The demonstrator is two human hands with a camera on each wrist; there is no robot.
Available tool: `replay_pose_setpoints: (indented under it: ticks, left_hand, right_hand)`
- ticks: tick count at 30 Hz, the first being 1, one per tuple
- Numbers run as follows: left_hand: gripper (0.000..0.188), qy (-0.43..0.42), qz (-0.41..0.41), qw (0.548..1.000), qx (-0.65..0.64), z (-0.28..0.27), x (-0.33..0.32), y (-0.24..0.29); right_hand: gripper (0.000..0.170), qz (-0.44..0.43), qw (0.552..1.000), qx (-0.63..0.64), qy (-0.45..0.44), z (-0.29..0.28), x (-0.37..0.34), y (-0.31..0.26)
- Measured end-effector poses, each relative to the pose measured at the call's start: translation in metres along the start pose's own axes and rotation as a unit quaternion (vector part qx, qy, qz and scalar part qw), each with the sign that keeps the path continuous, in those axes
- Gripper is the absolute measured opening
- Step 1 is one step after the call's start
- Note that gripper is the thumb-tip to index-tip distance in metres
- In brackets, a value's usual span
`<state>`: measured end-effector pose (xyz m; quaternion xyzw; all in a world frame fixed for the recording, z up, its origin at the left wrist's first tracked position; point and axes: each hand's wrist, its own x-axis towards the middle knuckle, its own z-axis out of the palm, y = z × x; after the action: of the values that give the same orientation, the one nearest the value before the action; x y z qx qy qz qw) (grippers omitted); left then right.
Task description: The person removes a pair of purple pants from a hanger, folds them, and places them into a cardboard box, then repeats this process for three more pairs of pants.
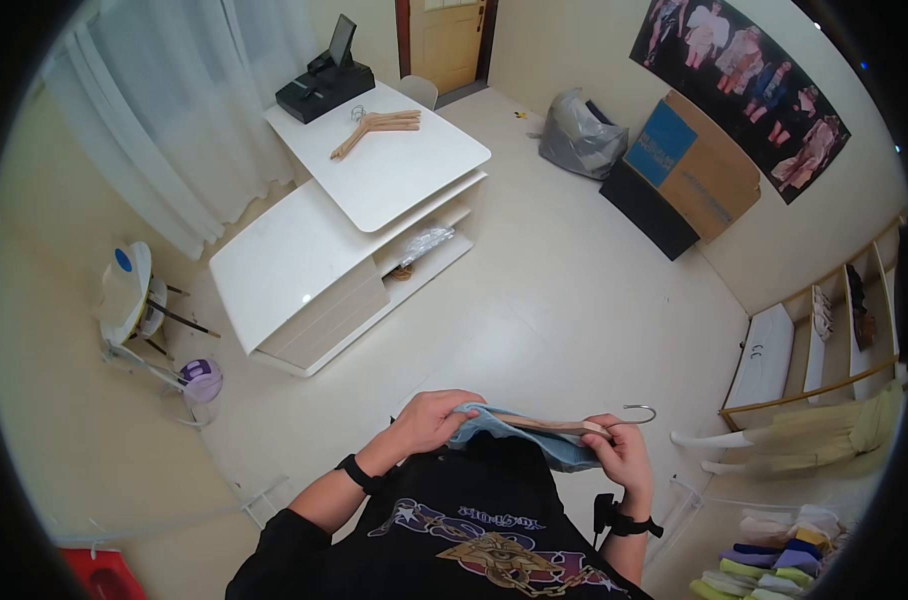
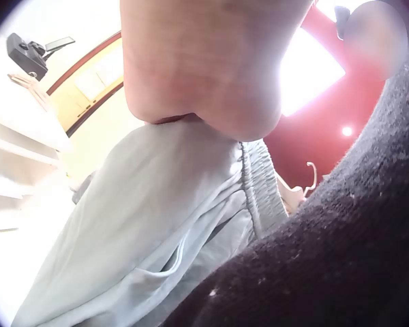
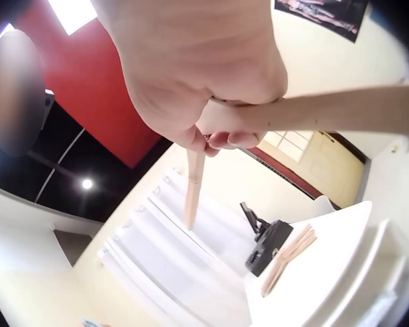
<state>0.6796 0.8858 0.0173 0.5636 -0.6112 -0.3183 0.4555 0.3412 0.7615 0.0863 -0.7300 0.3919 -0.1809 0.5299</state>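
Note:
A light blue garment [image 1: 566, 454] is held up in front of the person's torso. My left hand [image 1: 434, 420] grips its edge, and in the left wrist view that hand [image 2: 204, 75] covers the top of the cloth [image 2: 136, 197], beside a gathered elastic waistband [image 2: 264, 178]. A wooden hanger [image 1: 544, 424] lies along the garment's upper edge, partly hidden by cloth. My right hand [image 1: 624, 458] pinches the hanger near its metal hook [image 1: 650, 412]. Up close in the right wrist view, the right hand's fingers [image 3: 232, 140] are curled round the wooden hanger [image 3: 334, 112].
Ahead stands a white counter [image 1: 304, 270] with a black register [image 1: 324, 90] and several wooden hangers [image 1: 379, 124] on top. Shelves [image 1: 824, 340], hanging clothes [image 1: 824, 432] and folded clothes [image 1: 774, 555] are at the right. A chair [image 1: 139, 300] stands left; a grey bag [image 1: 579, 140] sits farther back.

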Motion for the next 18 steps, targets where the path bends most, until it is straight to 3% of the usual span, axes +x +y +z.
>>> replay_pose_setpoints:
  ticks: [2, 5, 6, 7, 9, 11, 13, 15, 17, 18]
  left_hand:
    - [0.020, 0.004, -0.064, 0.998, -0.011, -0.019, 0.013, -0.018]
    - [0.023, 0.041, -0.059, 0.997, 0.000, -0.023, 0.042, -0.027]
    - [0.023, 0.048, -0.066, 0.997, 0.007, -0.025, 0.051, -0.030]
    - [0.023, 0.069, -0.094, 0.993, 0.008, -0.028, 0.058, -0.034]
    - [0.023, 0.094, -0.129, 0.987, 0.015, -0.036, 0.072, -0.043]
    - [0.023, 0.143, -0.142, 0.980, 0.003, -0.036, 0.094, -0.045]
    - [0.023, 0.144, -0.156, 0.977, 0.018, -0.041, 0.122, -0.035]
    - [0.024, 0.078, -0.105, 0.988, 0.088, -0.045, 0.155, -0.021]
    - [0.026, 0.053, -0.119, 0.987, 0.093, -0.051, 0.181, -0.017]
    - [0.028, 0.028, -0.145, 0.984, 0.100, -0.051, 0.193, -0.018]
  right_hand:
    - [0.015, -0.030, 0.999, -0.003, 0.022, -0.009, 0.030, 0.006]
    - [0.012, -0.057, 0.998, -0.010, -0.009, -0.041, 0.084, 0.015]
    - [0.014, -0.116, 0.989, -0.079, -0.036, -0.057, 0.106, 0.020]
    - [0.014, -0.120, 0.989, -0.072, -0.045, -0.065, 0.124, 0.025]
    - [0.020, -0.125, 0.978, 0.167, -0.025, -0.075, 0.158, 0.037]
    - [0.025, -0.132, 0.974, 0.181, -0.032, -0.089, 0.198, 0.048]
    - [0.025, -0.102, 0.969, 0.216, -0.058, -0.084, 0.244, 0.051]
    - [0.024, -0.108, 0.969, 0.205, -0.088, -0.076, 0.289, 0.037]
    - [0.016, -0.219, 0.932, 0.266, -0.112, -0.060, 0.333, 0.005]
    - [0.016, -0.219, 0.931, 0.266, -0.119, -0.060, 0.353, -0.008]
